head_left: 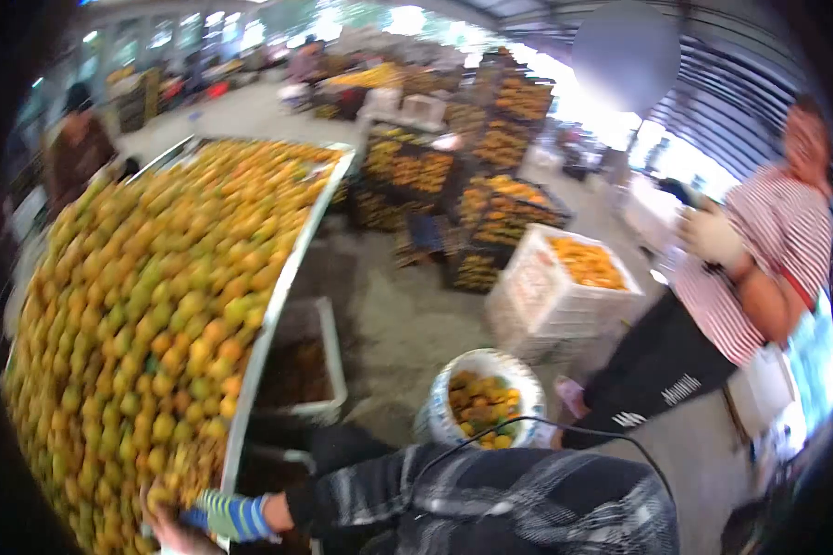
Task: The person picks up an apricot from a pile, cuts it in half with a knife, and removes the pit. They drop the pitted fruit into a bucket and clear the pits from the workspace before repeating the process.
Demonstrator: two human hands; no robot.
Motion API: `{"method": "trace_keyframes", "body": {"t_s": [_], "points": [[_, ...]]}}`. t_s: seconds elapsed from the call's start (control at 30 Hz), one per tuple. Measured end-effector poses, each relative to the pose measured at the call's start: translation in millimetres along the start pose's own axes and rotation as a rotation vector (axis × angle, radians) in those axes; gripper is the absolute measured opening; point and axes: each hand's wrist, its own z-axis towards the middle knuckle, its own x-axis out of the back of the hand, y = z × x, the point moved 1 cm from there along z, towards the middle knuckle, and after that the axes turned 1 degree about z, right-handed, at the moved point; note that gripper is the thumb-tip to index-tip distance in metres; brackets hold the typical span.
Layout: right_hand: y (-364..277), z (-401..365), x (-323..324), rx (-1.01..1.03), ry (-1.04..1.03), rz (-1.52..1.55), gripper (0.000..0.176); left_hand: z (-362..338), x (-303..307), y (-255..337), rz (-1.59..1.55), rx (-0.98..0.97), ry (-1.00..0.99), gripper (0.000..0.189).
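A large heap of yellow-green and orange citrus fruit (pixel 157 314) fills the tilted sorting table on the left. At its near edge, low in the view, is my left hand (pixel 168 529), bare-fingered and blurred. Its thumb and fingers curl around what looks like one citrus fruit (pixel 163 498). Right beside it lies my right hand (pixel 227 514), in a glove striped blue, green and white, at the end of my dark plaid sleeve. The fingers of this hand are smeared and partly hidden, so its grip cannot be made out.
The table's pale rim (pixel 278 305) runs beside a crate (pixel 329 361). Nearby stand a bucket of fruit (pixel 444 388) and a white crate (pixel 528 296). Dark crates (pixel 407 171) are stacked behind. A person (pixel 759 250) stands at right, another (pixel 79 153) at left. A cable (pixel 602 431) crosses my sleeve.
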Motion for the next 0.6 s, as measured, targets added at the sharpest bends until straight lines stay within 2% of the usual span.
{"method": "trace_keyframes", "body": {"t_s": [0.03,0.07,0.1,0.13,0.17,0.2,0.23,0.27,0.3,0.4,0.5,0.53,0.6], "points": [[24.7,-2.1,-23.9,0.321,0.145,0.096,0.028,12.5,-7.6,-9.8,0.823,-0.257,0.504,0.043],[-36.0,-5.6,14.7,0.225,0.06,-0.018,0.026,6.0,39.6,-8.2,1.568,-0.444,0.494,0.042],[-33.5,-5.7,19.7,0.17,-0.052,-0.279,0.022,-9.3,60.4,-10.9,1.017,-0.356,0.478,0.043],[-50.0,-3.7,29.6,0.144,-0.041,-0.068,0.018,11.9,-17.7,-1.8,0.98,-0.293,0.573,0.048],[-63.3,-0.6,37.3,-0.003,0.018,-0.072,0.019,12.8,-22.5,1.8,0.843,-0.239,0.653,0.053],[-50.2,4.0,34.7,0.027,0.09,-0.265,0.025,19.8,-37.0,3.3,0.766,-0.327,0.597,0.053],[-61.8,7.4,40.9,0.036,0.093,-0.266,0.029,21.1,-39.9,5.1,0.753,-0.385,0.548,0.053],[-69.7,12.5,43.0,-0.112,0.073,-0.288,0.033,21.7,-40.6,6.1,0.64,-0.404,0.573,0.052],[-57.8,14.4,41.2,-0.009,0.134,-0.282,0.04,24.0,-41.6,5.7,0.568,-0.424,0.591,0.051],[-58.3,15.4,47.8,-0.044,0.117,-0.34,0.035,27.8,-41.3,5.0,0.468,-0.446,0.573,0.052],[-50.8,14.0,48.5,0.07,0.148,-0.456,0.03,25.5,-34.2,8.8,0.204,-0.417,0.607,0.046],[-52.1,15.3,52.9,0.065,0.114,-0.501,0.032,25.0,-26.7,10.8,0.212,-0.422,0.618,0.046],[-43.9,15.5,52.5,-0.002,0.229,-0.238,0.03,23.8,-9.5,11.4,0.172,-0.472,0.615,0.043]]}}
